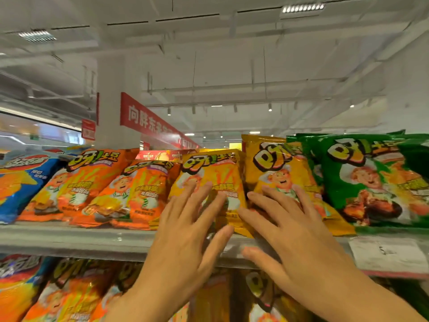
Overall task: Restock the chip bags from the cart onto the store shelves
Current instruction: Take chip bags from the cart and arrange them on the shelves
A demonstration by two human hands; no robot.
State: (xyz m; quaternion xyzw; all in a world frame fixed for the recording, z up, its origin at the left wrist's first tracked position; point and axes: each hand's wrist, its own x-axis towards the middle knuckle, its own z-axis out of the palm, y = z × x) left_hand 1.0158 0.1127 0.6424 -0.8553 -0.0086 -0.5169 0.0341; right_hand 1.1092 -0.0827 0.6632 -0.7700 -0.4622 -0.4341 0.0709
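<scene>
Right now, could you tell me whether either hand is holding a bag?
Neither grips one: the left hand and right hand press flat against the yellow chip bags' fronts.

head camera faces top shelf (76, 240) close up (tilted slightly upward).

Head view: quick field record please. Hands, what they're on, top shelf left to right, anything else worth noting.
left hand: fingers straight, spread flat on the left yellow chip bag
right hand: fingers straight, spread flat on the right yellow chip bag
top shelf, left to right: blue chip bag, two orange chip bags, the two yellow bags, green chip bags
shelf edge: white price label at right
lower shelf: more bags, blurred
cart: not in view
</scene>
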